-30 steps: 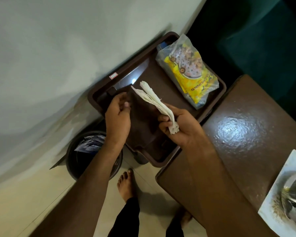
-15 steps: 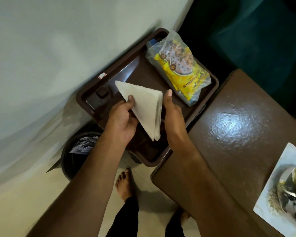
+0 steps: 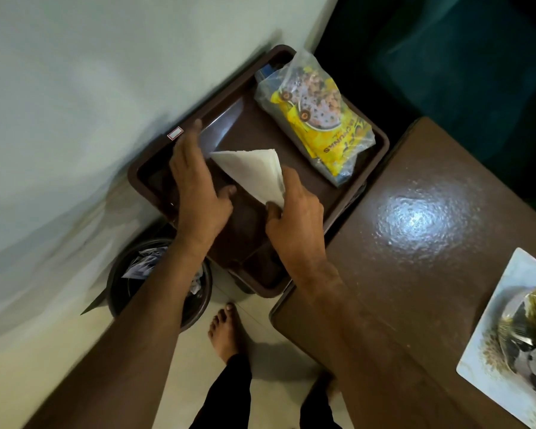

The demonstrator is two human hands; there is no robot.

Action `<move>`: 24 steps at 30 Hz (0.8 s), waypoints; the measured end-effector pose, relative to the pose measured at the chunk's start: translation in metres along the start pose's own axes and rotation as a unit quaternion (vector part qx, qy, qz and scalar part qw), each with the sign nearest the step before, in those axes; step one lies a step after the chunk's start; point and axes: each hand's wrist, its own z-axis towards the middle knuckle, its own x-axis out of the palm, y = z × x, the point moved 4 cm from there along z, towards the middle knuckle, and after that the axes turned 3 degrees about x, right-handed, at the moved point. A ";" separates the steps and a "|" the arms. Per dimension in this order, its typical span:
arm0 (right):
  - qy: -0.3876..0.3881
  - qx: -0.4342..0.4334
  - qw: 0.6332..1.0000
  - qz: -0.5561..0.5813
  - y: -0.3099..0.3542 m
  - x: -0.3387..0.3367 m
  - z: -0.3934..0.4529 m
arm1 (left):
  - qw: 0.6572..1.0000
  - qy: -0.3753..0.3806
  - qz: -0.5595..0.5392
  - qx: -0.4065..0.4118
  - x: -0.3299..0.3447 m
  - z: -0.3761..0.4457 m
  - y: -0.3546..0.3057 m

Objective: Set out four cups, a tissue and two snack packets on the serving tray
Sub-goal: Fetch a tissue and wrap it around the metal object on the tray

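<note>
A brown serving tray [image 3: 381, 140] stands against the wall. On its far end lies a yellow snack packet [image 3: 319, 119] in clear plastic, with a bit of something blue behind it. A white tissue [image 3: 251, 168], folded into a triangle, lies over the tray's middle. My right hand [image 3: 294, 218] pinches the tissue's near corner. My left hand [image 3: 195, 181] hovers flat over the tray's left side with straight fingers, just left of the tissue, apart from it. No cups are in view.
A dark brown table [image 3: 415, 236] adjoins the tray on the right, with a white patterned plate [image 3: 508, 335] at its right edge. A black bin [image 3: 155, 280] with papers stands on the floor below the tray. My bare feet [image 3: 226, 329] are on the tiles. The white wall [image 3: 90, 88] runs left.
The crumpled tissue was flattened into a folded triangle. My left hand let go of it and moved left with its fingers straight, while my right hand now pinches its near corner.
</note>
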 end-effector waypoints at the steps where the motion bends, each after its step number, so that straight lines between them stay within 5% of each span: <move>1: 0.014 0.003 1.000 -0.012 -0.002 0.003 0.000 | 0.997 0.024 0.062 0.046 0.001 0.002 -0.001; 6: 0.060 0.012 0.995 -0.074 -0.008 0.014 -0.001 | 0.973 0.144 0.146 0.104 0.013 0.006 0.006; 24: 0.092 0.022 0.989 -0.110 -0.008 0.016 0.004 | 0.942 0.220 0.169 0.188 0.010 0.031 0.004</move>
